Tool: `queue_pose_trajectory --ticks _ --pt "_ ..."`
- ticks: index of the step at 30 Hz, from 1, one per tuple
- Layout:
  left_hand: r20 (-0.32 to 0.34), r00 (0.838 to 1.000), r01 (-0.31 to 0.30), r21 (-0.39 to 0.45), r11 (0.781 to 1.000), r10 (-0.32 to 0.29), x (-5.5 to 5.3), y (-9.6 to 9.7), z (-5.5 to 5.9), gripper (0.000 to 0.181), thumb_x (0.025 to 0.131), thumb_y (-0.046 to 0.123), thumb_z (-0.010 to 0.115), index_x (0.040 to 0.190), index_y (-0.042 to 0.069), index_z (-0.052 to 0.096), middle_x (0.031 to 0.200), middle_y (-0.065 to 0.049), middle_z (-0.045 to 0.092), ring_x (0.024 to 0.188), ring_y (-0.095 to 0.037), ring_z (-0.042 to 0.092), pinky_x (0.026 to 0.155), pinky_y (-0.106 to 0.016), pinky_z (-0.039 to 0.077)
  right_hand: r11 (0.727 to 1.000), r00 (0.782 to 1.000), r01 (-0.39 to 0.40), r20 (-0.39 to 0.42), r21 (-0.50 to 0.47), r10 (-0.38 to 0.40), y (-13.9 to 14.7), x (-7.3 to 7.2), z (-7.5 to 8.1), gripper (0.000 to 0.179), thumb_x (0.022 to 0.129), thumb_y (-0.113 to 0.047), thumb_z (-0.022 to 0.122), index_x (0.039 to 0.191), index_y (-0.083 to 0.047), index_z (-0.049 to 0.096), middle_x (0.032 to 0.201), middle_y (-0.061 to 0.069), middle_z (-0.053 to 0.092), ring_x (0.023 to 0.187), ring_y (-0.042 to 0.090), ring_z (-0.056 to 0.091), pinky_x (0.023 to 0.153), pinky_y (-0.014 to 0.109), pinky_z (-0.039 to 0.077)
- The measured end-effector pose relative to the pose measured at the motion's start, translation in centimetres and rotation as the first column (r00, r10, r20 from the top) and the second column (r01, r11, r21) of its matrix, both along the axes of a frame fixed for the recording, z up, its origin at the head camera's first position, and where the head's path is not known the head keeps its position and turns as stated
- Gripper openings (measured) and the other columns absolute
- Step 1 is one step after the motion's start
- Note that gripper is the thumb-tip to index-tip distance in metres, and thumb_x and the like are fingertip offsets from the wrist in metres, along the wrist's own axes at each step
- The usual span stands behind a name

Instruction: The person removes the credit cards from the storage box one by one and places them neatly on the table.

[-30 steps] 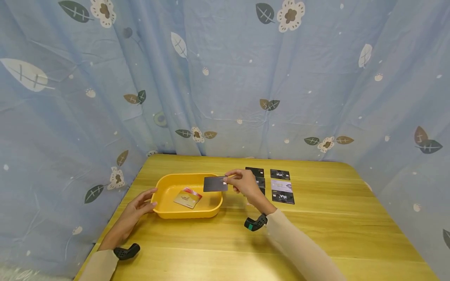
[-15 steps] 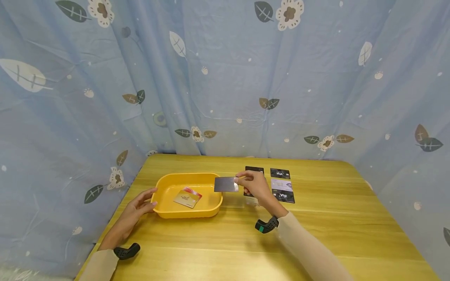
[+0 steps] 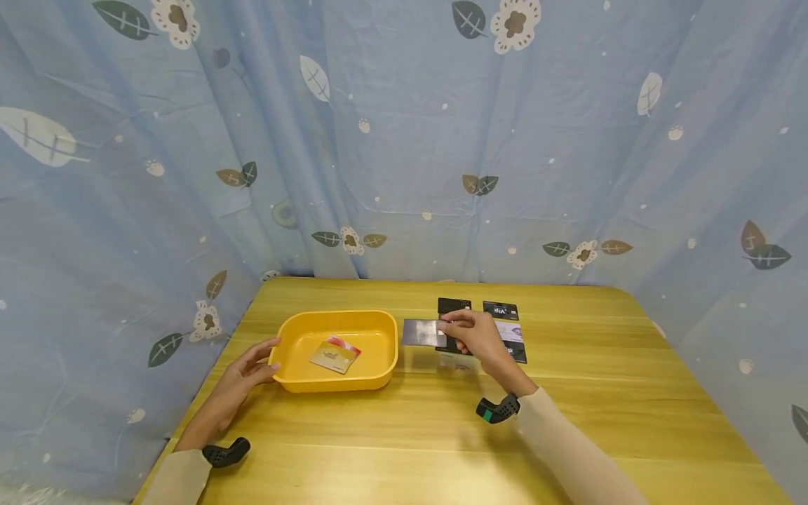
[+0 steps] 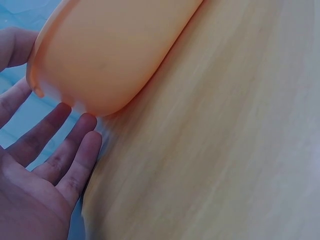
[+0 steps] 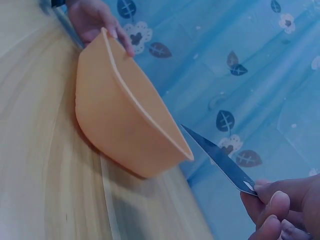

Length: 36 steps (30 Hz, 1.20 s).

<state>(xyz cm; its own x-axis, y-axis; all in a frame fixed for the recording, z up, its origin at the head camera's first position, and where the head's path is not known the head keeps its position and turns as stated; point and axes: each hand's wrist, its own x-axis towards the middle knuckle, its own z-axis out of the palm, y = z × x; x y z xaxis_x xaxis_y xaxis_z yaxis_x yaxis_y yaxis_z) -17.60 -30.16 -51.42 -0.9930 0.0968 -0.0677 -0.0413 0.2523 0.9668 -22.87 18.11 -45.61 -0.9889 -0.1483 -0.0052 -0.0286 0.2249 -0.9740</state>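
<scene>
My right hand (image 3: 482, 341) pinches a dark grey card (image 3: 423, 332) between thumb and fingers, held over the table just right of the yellow plastic basin (image 3: 372, 384). In the right wrist view the card (image 5: 220, 159) is tilted, seen nearly edge-on, close to the basin's rim. At the basin's left end, my left hand (image 3: 238, 382) holds the rim, with several fingertips against the outer wall in the left wrist view. A gold card (image 3: 332, 357) lies inside the basin, partly covering a red and white card (image 3: 344, 344).
Behind and beside my right hand, black cards lie in columns, including a black card (image 3: 454, 305) and a Vip card (image 3: 501, 311). A lilac card (image 3: 510, 331) and a pale, see-through-looking card (image 3: 456, 362) lie nearby. A patterned blue curtain (image 3: 404, 140) hangs behind the wooden table (image 3: 379, 449).
The right hand has carried the grey card rightward, from over the basin to beside it. My left hand and the basin stay in place.
</scene>
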Motion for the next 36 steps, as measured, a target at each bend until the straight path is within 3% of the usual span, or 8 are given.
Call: queue_pose_trajectory --ticks 3,5,9,12,16,23,31,36 --pt "-0.003 1.0 -0.001 -0.006 1.0 0.001 0.1 0.0 0.1 0.067 0.103 0.033 0.066 0.16 0.015 0.036 0.16 -0.017 0.033 0.131 -0.022 0.047 0.093 -0.02 0.052 1.0 1.0 0.01 0.015 0.003 -0.01 0.7 0.4 0.2 0.03 0.098 -0.02 0.073 0.123 -0.004 0.071 0.088 0.01 0.072 0.058 0.019 0.047 0.053 0.03 0.044" --pt "-0.003 1.0 0.003 -0.005 1.0 -0.003 0.2 0.0 0.1 0.067 0.103 0.033 0.066 0.16 0.015 0.036 0.16 -0.017 0.033 0.129 -0.019 0.048 0.093 -0.02 0.052 1.0 1.0 0.019 0.022 -0.002 -0.018 1.2 0.6 0.2 0.029 0.099 -0.019 0.072 0.123 -0.003 0.071 0.092 0.007 0.074 0.058 0.02 0.046 0.053 0.029 0.043" --pt "-0.003 1.0 0.007 0.004 1.0 -0.007 0.2 0.0 0.1 0.066 0.103 0.032 0.065 0.16 0.015 0.036 0.16 -0.017 0.033 0.126 -0.013 0.049 0.093 -0.021 0.053 0.999 0.999 0.041 0.028 0.012 -0.041 2.5 0.9 -0.3 0.031 0.097 -0.021 0.074 0.122 -0.003 0.071 0.098 0.013 0.075 0.059 0.021 0.047 0.054 0.03 0.045" --pt "-0.002 1.0 0.005 0.0 1.0 -0.005 0.1 0.0 0.0 0.067 0.103 0.032 0.065 0.16 0.014 0.035 0.16 -0.016 0.033 0.128 -0.015 0.048 0.093 -0.02 0.052 0.998 0.997 0.06 0.038 0.02 -0.061 3.7 0.9 -1.0 0.032 0.096 -0.024 0.076 0.121 -0.005 0.072 0.097 0.016 0.074 0.059 0.019 0.048 0.055 0.032 0.046" --pt "-0.001 1.0 0.006 0.004 1.0 -0.006 0.1 -0.1 0.0 0.067 0.103 0.033 0.066 0.16 0.014 0.035 0.16 -0.016 0.033 0.126 -0.013 0.049 0.093 -0.02 0.053 0.997 0.995 0.079 0.054 0.027 -0.08 5.3 1.3 -1.5 0.033 0.097 -0.024 0.075 0.122 -0.005 0.072 0.095 0.01 0.074 0.059 0.016 0.049 0.057 0.033 0.048" --pt "-0.001 1.0 0.007 0.002 1.0 -0.007 0.0 -0.1 0.0 0.068 0.103 0.034 0.066 0.16 0.015 0.035 0.16 -0.016 0.033 0.133 -0.025 0.045 0.093 -0.02 0.052 0.993 0.991 0.112 0.067 0.04 -0.115 7.9 2.1 -2.3 0.037 0.097 -0.028 0.074 0.126 -0.006 0.07 0.099 0.007 0.074 0.061 0.015 0.048 0.06 0.034 0.049" --pt "-0.037 0.999 0.036 0.027 0.999 -0.035 0.1 -0.2 -0.3 0.067 0.104 0.03 0.065 0.16 0.011 0.034 0.158 -0.019 0.034 0.117 -0.003 0.056 0.093 -0.027 0.055 0.989 0.985 0.143 0.087 0.04 -0.146 10.0 2.9 -2.9 0.042 0.097 -0.03 0.074 0.129 -0.003 0.068 0.101 0.008 0.072 0.063 0.013 0.049 0.061 0.032 0.049" --pt "-0.048 0.998 0.039 0.031 0.999 -0.038 0.1 -0.2 -0.4 0.066 0.104 0.03 0.064 0.16 0.01 0.034 0.157 -0.019 0.035 0.116 -0.003 0.056 0.093 -0.028 0.056 0.985 0.98 0.169 0.104 0.038 -0.172 11.0 3.3 -3.0 0.045 0.097 -0.031 0.075 0.13 -0.002 0.066 0.103 0.007 0.073 0.062 0.012 0.05 0.06 0.03 0.05"
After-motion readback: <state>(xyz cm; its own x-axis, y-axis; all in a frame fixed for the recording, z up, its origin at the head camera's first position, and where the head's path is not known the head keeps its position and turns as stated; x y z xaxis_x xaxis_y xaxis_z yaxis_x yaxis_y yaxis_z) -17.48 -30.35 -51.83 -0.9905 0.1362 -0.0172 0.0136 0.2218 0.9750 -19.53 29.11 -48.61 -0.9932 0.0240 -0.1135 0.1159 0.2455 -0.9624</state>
